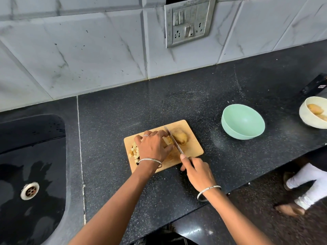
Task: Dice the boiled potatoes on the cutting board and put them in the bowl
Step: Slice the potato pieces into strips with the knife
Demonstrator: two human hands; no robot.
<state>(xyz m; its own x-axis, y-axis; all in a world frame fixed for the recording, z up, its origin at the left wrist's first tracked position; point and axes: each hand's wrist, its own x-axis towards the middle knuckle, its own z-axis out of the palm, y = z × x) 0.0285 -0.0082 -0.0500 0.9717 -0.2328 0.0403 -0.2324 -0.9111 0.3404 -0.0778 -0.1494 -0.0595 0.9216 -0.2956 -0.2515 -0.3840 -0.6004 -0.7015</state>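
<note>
Dicing is under way: the tan boiled potato (181,137) is held by the left grip (152,147), the steel-bladed knife (172,138) is grasped by the right grip (196,171); a downward slice is called for next.

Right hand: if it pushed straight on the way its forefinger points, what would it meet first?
The right hand would probably reach the half-cut potato under the knife blade first, with the left hand close beside that line; depth is unclear.

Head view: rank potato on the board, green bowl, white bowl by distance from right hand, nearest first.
1. Potato, on the cutting board, under the knife held by the right hand.
2. Green bowl, farther right on the counter.
3. White bowl, far right edge of view.
</note>
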